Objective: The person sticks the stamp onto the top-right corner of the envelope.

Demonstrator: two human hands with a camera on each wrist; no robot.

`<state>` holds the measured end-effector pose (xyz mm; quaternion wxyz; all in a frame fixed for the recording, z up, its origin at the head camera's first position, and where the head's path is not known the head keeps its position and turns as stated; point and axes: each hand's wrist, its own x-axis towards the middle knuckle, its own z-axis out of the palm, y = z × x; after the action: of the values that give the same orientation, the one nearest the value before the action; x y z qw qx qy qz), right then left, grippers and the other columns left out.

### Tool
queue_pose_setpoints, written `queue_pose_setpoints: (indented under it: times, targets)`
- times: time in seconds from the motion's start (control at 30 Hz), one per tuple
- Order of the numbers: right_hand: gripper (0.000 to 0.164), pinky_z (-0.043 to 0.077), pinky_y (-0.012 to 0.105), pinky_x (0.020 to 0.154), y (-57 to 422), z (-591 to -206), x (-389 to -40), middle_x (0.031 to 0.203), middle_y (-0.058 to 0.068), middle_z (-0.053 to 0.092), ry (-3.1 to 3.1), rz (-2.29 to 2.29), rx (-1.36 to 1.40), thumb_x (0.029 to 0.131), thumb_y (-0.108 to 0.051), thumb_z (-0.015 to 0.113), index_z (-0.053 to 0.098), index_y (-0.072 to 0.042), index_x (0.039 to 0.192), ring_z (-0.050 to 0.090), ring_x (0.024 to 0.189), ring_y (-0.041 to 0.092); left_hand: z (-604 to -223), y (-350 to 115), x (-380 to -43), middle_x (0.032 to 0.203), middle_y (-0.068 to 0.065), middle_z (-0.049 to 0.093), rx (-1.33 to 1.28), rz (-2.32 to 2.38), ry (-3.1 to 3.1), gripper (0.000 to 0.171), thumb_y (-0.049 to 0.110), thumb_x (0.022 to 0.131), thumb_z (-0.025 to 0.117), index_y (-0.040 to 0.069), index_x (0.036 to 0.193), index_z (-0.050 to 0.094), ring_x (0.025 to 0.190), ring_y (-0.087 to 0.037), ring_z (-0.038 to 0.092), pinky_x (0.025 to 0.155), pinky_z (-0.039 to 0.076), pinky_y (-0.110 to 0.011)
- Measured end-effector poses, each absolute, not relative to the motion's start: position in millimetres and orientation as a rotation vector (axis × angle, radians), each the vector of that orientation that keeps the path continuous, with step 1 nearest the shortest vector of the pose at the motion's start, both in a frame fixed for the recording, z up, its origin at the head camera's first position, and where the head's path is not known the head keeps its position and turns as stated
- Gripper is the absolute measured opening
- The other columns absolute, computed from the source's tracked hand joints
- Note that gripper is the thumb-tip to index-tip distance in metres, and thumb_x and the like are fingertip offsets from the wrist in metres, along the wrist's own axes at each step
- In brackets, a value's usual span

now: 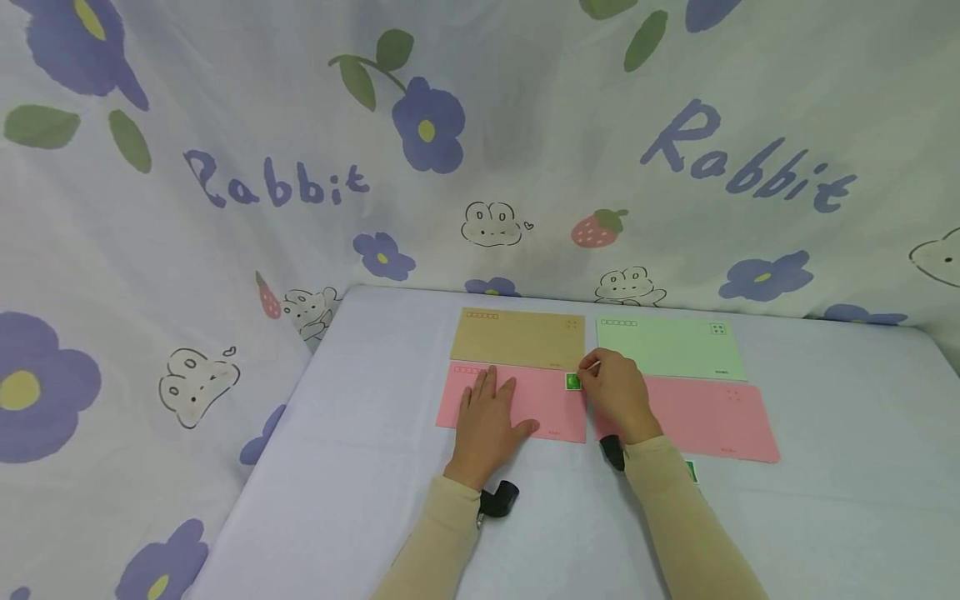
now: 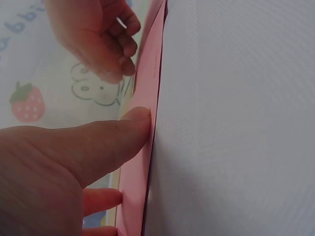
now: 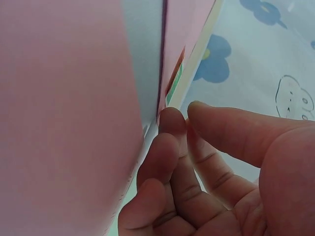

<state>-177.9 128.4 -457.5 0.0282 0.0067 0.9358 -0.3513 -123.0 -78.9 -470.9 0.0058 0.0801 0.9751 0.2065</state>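
My left hand (image 1: 486, 425) rests palm down with spread fingers on the left pink envelope (image 1: 549, 412); its thumb presses near the lower edge in the left wrist view. At that envelope's upper right corner is a small green stamp (image 1: 573, 381) with a white border. My right hand (image 1: 618, 387) has curled fingers, and its thumb and fingertips meet at the stamp's right edge. In the right wrist view the stamp (image 3: 175, 83) shows just beyond the fingertips (image 3: 172, 120), seen nearly edge-on. The fingers partly hide how its edge is held.
A tan envelope (image 1: 517, 337) lies behind the left pink one. To the right lie a light green envelope (image 1: 667, 346) and another pink envelope (image 1: 701, 417), partly under my right hand. A second green stamp (image 1: 691, 472) shows beside my right sleeve. A printed curtain (image 1: 525, 167) hangs behind the table.
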Motion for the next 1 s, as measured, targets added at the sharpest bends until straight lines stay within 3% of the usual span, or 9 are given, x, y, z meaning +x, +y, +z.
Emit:
queue_pose_setpoints:
  times: [0.57,1.0]
  targets:
    - [0.019,0.051,0.037,0.064,132,-447,-174,0.091,0.010,0.072,2.868,-1.100,0.057,0.095,-0.020,0.063,0.070,-0.003,0.100,0.064,0.077,0.023,-469,-78,-122,0.156,-0.026,0.036,0.255,0.677,3.050,0.073,0.040,0.085,0.079,0.002,0.143,0.055,0.148,-0.041,0.028,0.119,0.023,-0.059]
    - [0.020,0.050,0.033,0.058,132,-430,-166,0.089,0.010,0.072,2.874,-1.161,0.011,0.097,-0.021,0.065,0.069,-0.002,0.105,0.063,0.068,0.018,-469,-78,-122,0.156,-0.026,0.036,0.263,0.657,3.053,0.073,0.041,0.086,0.078,0.002,0.143,0.055,0.148,-0.041,0.028,0.119,0.023,-0.058]
